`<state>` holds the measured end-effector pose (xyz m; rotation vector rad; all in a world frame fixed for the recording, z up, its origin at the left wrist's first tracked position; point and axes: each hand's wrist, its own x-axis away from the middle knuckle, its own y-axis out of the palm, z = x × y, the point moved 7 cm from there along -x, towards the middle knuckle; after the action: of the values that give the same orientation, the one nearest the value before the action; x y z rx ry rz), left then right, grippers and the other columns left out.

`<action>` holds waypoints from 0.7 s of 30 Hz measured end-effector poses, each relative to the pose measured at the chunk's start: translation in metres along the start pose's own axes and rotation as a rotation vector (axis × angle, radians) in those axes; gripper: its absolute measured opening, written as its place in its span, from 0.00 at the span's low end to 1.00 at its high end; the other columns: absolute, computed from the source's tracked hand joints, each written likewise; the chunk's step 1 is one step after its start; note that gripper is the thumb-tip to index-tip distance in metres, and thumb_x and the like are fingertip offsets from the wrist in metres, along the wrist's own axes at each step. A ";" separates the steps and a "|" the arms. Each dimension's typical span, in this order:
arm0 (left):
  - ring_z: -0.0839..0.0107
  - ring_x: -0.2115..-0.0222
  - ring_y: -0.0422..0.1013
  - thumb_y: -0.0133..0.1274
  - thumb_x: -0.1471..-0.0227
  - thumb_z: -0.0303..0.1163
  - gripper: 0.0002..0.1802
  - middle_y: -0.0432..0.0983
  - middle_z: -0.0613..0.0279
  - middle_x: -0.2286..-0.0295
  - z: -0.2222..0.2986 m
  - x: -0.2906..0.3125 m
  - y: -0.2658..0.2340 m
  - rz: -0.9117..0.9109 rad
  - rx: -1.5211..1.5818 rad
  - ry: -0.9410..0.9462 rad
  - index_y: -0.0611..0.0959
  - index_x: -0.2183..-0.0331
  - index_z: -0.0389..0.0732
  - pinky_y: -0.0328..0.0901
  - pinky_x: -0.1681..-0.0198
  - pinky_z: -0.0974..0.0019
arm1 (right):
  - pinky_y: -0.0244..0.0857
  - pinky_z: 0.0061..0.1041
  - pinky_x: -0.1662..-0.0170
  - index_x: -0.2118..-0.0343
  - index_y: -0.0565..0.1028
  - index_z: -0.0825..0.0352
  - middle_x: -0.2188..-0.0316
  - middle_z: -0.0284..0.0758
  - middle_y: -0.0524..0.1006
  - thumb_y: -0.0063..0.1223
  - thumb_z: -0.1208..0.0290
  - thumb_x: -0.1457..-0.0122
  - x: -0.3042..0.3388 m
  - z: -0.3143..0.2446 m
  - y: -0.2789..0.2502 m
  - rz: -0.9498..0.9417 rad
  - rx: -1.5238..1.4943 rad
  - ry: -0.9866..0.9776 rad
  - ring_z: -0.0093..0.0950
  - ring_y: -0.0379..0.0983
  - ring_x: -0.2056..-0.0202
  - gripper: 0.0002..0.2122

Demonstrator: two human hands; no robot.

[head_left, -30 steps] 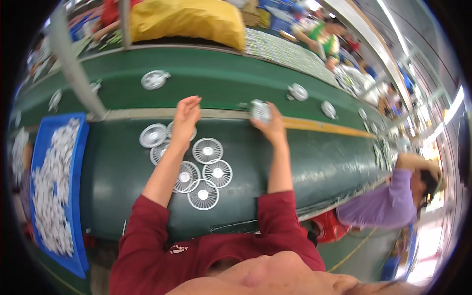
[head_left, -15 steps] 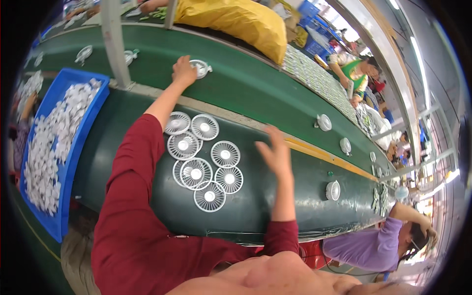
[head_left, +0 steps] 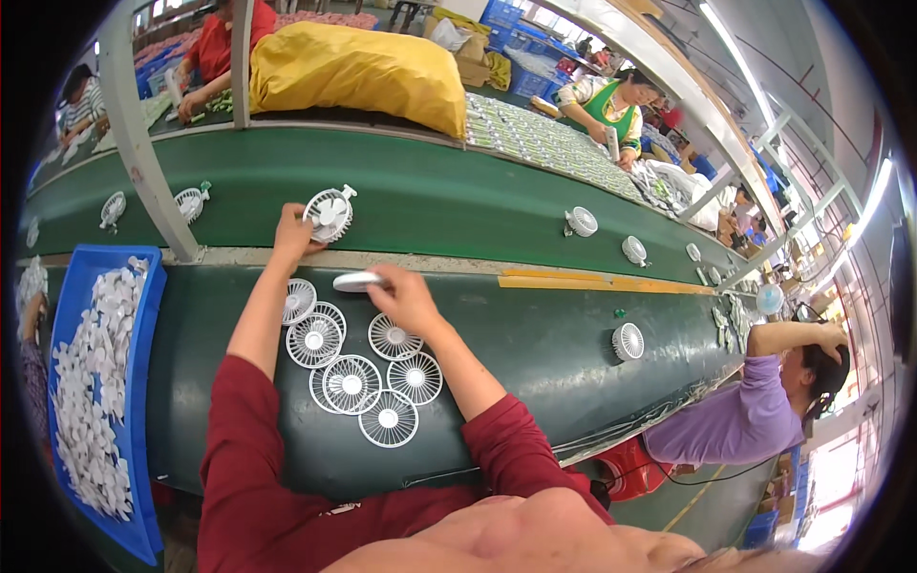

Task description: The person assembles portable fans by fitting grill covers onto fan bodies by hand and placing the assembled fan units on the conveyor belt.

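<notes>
My left hand [head_left: 294, 231] is closed on the edge of a small white fan head [head_left: 330, 216], raised over the green belt with its blades facing out. In my right hand [head_left: 407, 300] is a round white fan grille [head_left: 356, 282], seen almost edge-on just below and right of the fan head, apart from it. Several more spoked white grilles [head_left: 390, 418] lie flat on the dark green worktop [head_left: 516, 420], some overlapping, between and below my forearms.
A blue tray [head_left: 143, 382] of small white parts stands at the left. Further fan heads [head_left: 581, 222] sit along the green belt [head_left: 458, 210], and one fan head [head_left: 628, 341] is on the worktop. A metal post [head_left: 143, 143] rises at left. Co-workers sit across and at right.
My left hand has lifted the fan head from the belt and turned it blades outward. My right hand has moved left and picked up a grille from the group. The view has shifted.
</notes>
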<state>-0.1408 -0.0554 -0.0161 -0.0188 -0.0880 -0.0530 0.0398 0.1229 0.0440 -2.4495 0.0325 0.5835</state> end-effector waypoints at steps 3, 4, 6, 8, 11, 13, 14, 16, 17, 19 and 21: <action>0.57 0.59 0.74 0.45 0.56 0.13 0.34 0.68 0.46 0.54 0.027 0.063 0.033 -0.223 0.278 -0.040 0.60 0.45 0.35 0.76 0.61 0.58 | 0.69 0.15 0.72 0.58 0.72 0.69 0.67 0.32 0.78 0.53 0.74 0.42 -0.006 0.023 -0.028 0.154 -0.617 0.206 0.16 0.73 0.69 0.10; 0.57 0.57 0.73 0.45 0.57 0.12 0.34 0.68 0.48 0.53 0.033 0.081 0.040 -0.315 0.396 -0.031 0.61 0.45 0.37 0.75 0.59 0.58 | 0.68 0.14 0.73 0.56 0.71 0.68 0.67 0.32 0.78 0.54 0.74 0.42 -0.007 0.017 -0.036 0.226 -0.685 0.237 0.16 0.73 0.69 0.11; 0.57 0.55 0.71 0.47 0.57 0.14 0.34 0.69 0.52 0.53 0.033 0.104 0.062 -0.395 0.454 -0.071 0.64 0.46 0.38 0.72 0.55 0.53 | 0.64 0.12 0.78 0.52 0.69 0.68 0.66 0.32 0.78 0.53 0.75 0.42 -0.005 0.020 -0.056 0.334 -0.707 0.263 0.14 0.73 0.69 0.14; 0.61 0.51 0.69 0.50 0.50 0.23 0.26 0.69 0.58 0.52 0.029 0.125 0.085 -0.597 0.634 -0.097 0.67 0.47 0.41 0.68 0.50 0.48 | 0.67 0.14 0.71 0.51 0.68 0.69 0.63 0.33 0.77 0.53 0.76 0.42 -0.002 0.014 -0.063 0.414 -0.554 0.175 0.17 0.73 0.66 0.16; 0.65 0.50 0.67 0.44 0.40 0.50 0.26 0.70 0.60 0.51 0.019 0.137 0.098 -0.616 0.686 -0.216 0.69 0.46 0.45 0.64 0.47 0.51 | 0.67 0.25 0.56 0.49 0.69 0.67 0.57 0.40 0.75 0.52 0.79 0.46 0.005 -0.014 -0.069 0.521 0.018 -0.036 0.31 0.74 0.57 0.19; 0.65 0.51 0.68 0.40 0.38 0.51 0.27 0.71 0.60 0.52 0.014 0.133 0.101 -0.615 0.750 -0.224 0.69 0.46 0.43 0.64 0.48 0.53 | 0.67 0.30 0.54 0.50 0.70 0.66 0.56 0.43 0.73 0.51 0.80 0.47 0.008 -0.034 -0.069 0.478 0.152 -0.075 0.39 0.72 0.55 0.19; 0.66 0.52 0.69 0.36 0.38 0.53 0.27 0.72 0.60 0.52 0.015 0.136 0.107 -0.581 0.725 -0.230 0.71 0.47 0.44 0.65 0.49 0.55 | 0.66 0.34 0.53 0.50 0.70 0.64 0.55 0.43 0.71 0.50 0.80 0.49 0.012 -0.040 -0.071 0.486 0.212 -0.114 0.42 0.68 0.53 0.20; 0.66 0.52 0.70 0.37 0.38 0.52 0.26 0.73 0.63 0.53 0.018 0.137 0.111 -0.596 0.797 -0.240 0.72 0.48 0.44 0.66 0.50 0.56 | 0.64 0.36 0.51 0.51 0.71 0.65 0.54 0.42 0.69 0.49 0.81 0.51 0.014 -0.049 -0.063 0.456 0.255 -0.249 0.42 0.66 0.52 0.21; 0.67 0.53 0.70 0.37 0.38 0.52 0.26 0.73 0.63 0.53 0.018 0.139 0.110 -0.566 0.827 -0.277 0.73 0.49 0.45 0.67 0.51 0.56 | 0.62 0.36 0.49 0.50 0.71 0.65 0.52 0.43 0.68 0.49 0.81 0.53 0.013 -0.055 -0.058 0.431 0.253 -0.281 0.43 0.65 0.52 0.22; 0.67 0.55 0.71 0.38 0.38 0.51 0.24 0.74 0.63 0.55 0.022 0.142 0.106 -0.537 0.827 -0.297 0.74 0.51 0.46 0.68 0.53 0.58 | 0.59 0.39 0.46 0.48 0.69 0.64 0.49 0.43 0.65 0.58 0.74 0.55 0.014 -0.070 -0.053 0.373 0.241 -0.278 0.44 0.62 0.51 0.26; 0.66 0.55 0.71 0.38 0.38 0.49 0.23 0.74 0.61 0.56 0.036 0.146 0.107 -0.516 0.890 -0.266 0.74 0.52 0.44 0.68 0.53 0.59 | 0.55 0.44 0.43 0.47 0.68 0.61 0.44 0.42 0.61 0.65 0.65 0.60 0.017 -0.075 -0.051 0.335 0.270 -0.275 0.46 0.58 0.47 0.33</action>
<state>0.0075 0.0448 0.0312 0.8905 -0.3749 -0.5237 0.0936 0.1233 0.1189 -2.0954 0.3903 0.9895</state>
